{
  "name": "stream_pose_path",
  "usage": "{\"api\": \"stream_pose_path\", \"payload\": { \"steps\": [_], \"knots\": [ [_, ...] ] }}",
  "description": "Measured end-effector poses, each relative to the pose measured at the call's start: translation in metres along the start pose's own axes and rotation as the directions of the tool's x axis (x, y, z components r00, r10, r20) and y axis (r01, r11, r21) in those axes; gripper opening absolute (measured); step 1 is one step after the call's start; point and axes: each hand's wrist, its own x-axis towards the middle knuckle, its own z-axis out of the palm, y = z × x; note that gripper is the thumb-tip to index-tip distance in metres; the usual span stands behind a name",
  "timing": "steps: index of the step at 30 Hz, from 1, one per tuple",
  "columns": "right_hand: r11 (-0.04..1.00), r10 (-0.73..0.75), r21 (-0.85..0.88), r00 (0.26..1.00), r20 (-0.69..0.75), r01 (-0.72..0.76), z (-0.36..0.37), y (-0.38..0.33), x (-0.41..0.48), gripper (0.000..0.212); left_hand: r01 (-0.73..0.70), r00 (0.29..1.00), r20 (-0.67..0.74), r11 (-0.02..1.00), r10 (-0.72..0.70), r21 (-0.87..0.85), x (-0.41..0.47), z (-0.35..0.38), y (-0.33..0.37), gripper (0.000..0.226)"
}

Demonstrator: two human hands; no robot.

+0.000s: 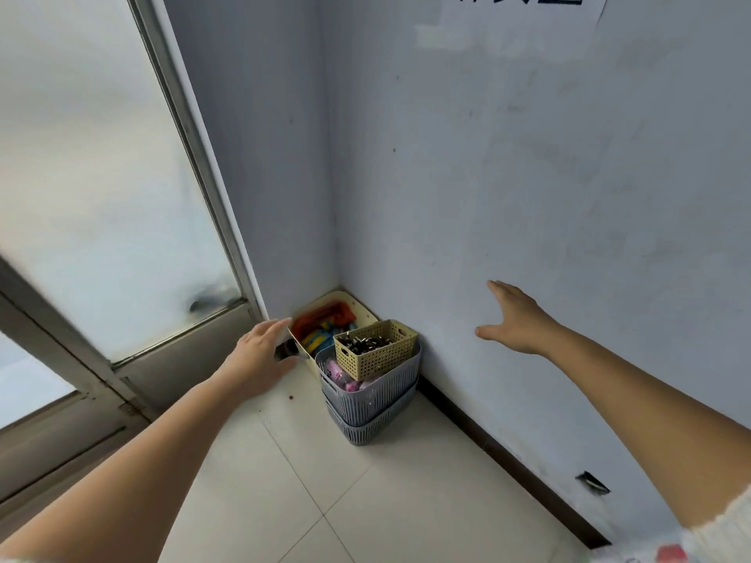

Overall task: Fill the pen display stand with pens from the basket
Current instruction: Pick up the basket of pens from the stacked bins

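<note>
Both hands spread and empty: the left hand (260,355) nears a cream basket (361,308), the right hand (516,319) hovers by the wall (528,176). Baskets sit stacked in the floor corner; no pens or stand visible, so filling appears unstarted.

Both bare arms reach forward; the left hand (260,357) and right hand (516,319) are spread, palms down, holding nothing.
</note>
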Motion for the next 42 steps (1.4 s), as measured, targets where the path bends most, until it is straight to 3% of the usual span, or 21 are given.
{"api": "stream_pose_path", "payload": {
  "steps": [9,23,34,42],
  "knots": [
    [0.998,0.0,0.064,0.998,0.07,-0.004,0.021,-0.023,0.1,0.086,0.02,0.999,0.051,0.998,-0.017,-0.066,0.099,-0.005,-0.009,0.064],
    [0.992,-0.056,0.127,0.955,0.293,0.019,0.069,0.016,0.284,0.081,0.285,0.956,0.124,0.94,-0.265,-0.189,0.231,0.063,0.008,0.065],
    [0.972,0.044,0.186,0.894,0.445,-0.14,0.166,0.04,0.395,0.069,0.533,0.845,0.24,0.783,-0.478,-0.321,0.311,0.155,-0.02,0.059],
    [0.843,0.227,0.362,0.874,0.43,-0.397,0.26,0.059,0.457,0.069,0.631,0.775,0.332,0.64,-0.537,-0.438,0.381,0.23,-0.067,0.056]
  ]
}}
